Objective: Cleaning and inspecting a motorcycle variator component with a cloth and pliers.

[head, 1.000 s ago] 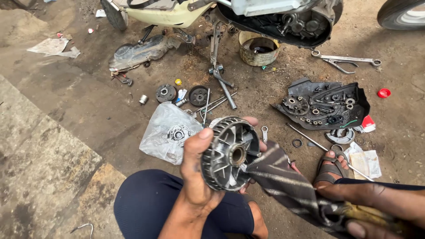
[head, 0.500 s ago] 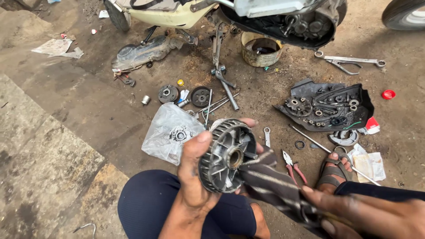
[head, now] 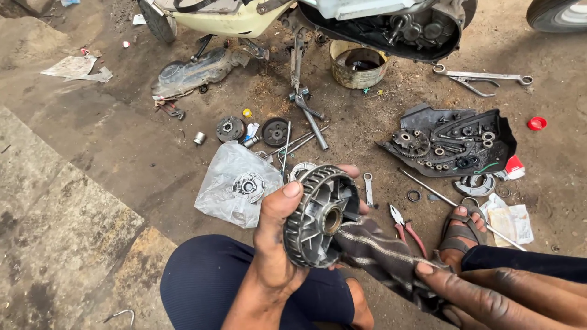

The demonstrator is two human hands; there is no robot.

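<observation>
My left hand (head: 273, 244) grips a round grey metal pulley (head: 318, 215) with fins and a toothed rim, held upright over my knee. A dark striped rag (head: 379, 253) runs from the pulley's hub down to my right hand (head: 489, 296), which pinches the rag's lower end at the bottom right. My thumb lies across the pulley's rim, and fingertips show behind its top edge.
On the dirt floor lie a clear plastic bag (head: 235, 183) with a part, a black engine cover (head: 452, 143) holding gears, red-handled pliers (head: 406, 229), spanners (head: 483, 77), a rusty tin (head: 359, 64) and small round parts (head: 231, 128). A scooter (head: 293, 15) stands behind. My sandalled foot (head: 458, 235) rests right.
My right hand has pulled the rag lower and further right. The pulley has stayed in my left hand, turned slightly.
</observation>
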